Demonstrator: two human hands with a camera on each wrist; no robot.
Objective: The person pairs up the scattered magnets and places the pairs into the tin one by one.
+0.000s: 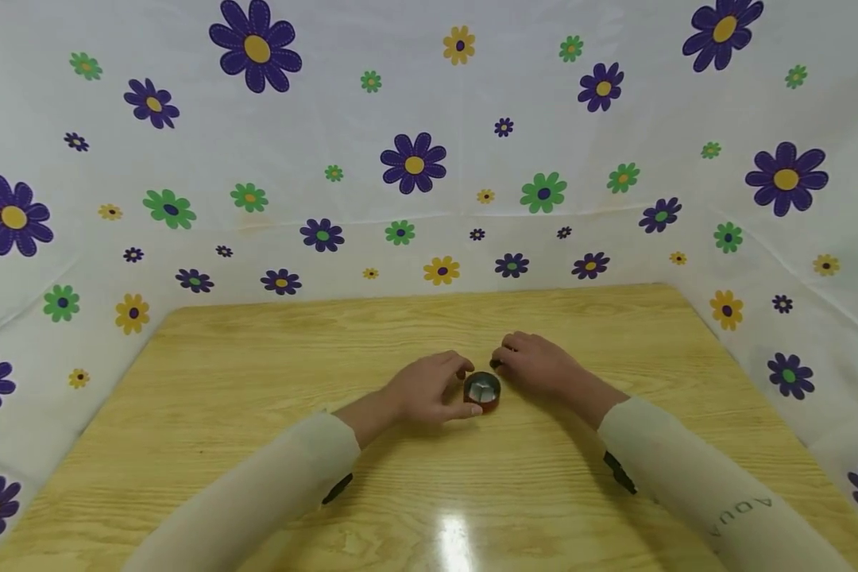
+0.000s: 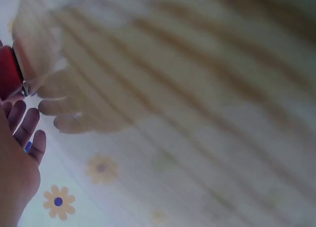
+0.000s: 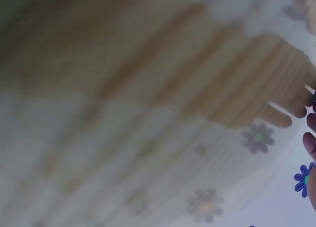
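A small round object with a red side and a glossy, dark reflective top (image 1: 482, 389) sits on the wooden table. My left hand (image 1: 429, 389) holds it from the left, thumb along its near side and forefinger at its far side. In the left wrist view its red body (image 2: 9, 74) shows at the left edge, beside the fingers. Just beyond it to the right, my right hand (image 1: 539, 364) pinches a small black piece (image 1: 496, 363) in its fingertips. Most of that piece is hidden by the fingers, so I cannot tell its kind.
The light wood-grain table (image 1: 293, 342) reaches back to a white cloth (image 1: 457, 103) printed with purple, green and yellow flowers, which also hangs along both sides. Both wrists wear dark straps under pale sleeves (image 1: 257, 485). A bright reflection lies on the near tabletop.
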